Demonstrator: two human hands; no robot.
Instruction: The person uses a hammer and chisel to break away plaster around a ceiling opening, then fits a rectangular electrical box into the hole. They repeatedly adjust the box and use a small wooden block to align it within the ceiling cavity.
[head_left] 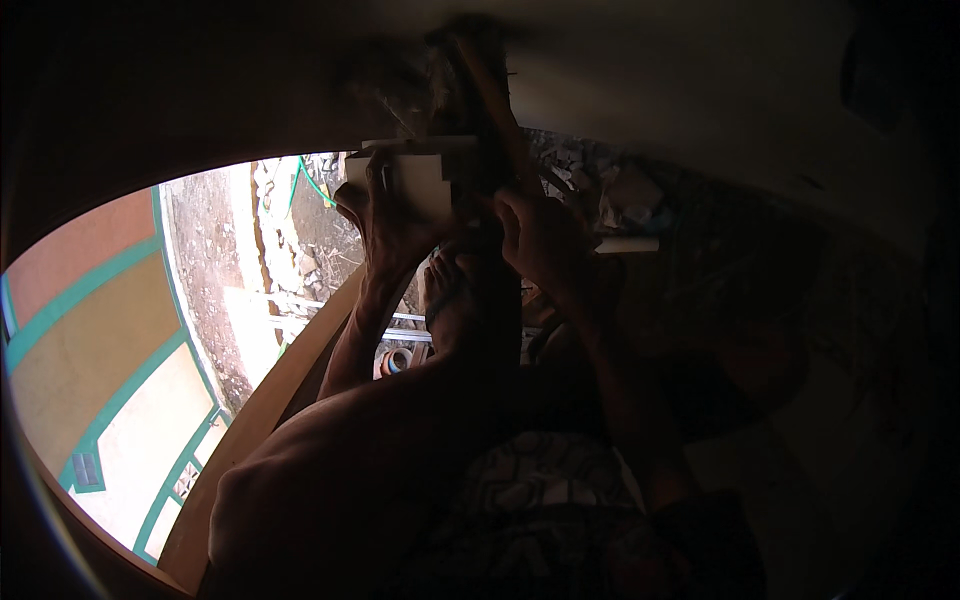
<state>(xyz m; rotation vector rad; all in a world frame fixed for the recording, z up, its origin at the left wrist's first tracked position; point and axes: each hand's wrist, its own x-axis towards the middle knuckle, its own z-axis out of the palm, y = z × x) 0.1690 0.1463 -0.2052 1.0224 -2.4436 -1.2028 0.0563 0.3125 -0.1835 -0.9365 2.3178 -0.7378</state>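
Observation:
A pale, square-edged block (pixel 425 182) is in my left hand (pixel 383 225), whose fingers wrap round its near and left sides. A second flat pale edge shows just behind the block. My right hand (pixel 545 245) is closed round the lower end of a brown wooden handle (pixel 490 95). The handle slants up and to the left, and its far end is lost in shadow, so the kind of tool cannot be made out. Between my hands stands a dark upright shape, too dim to name. My bare foot (pixel 445 290) is just below the block.
Broken rubble (pixel 610 185) lies beyond my right hand, with a pale strip (pixel 627 244) beside it. A small round container (pixel 395 361) stands near my left forearm. A green hose (pixel 316 184) lies on bright ground at left, before a painted wall (pixel 100 290). Deep shadow covers the right side.

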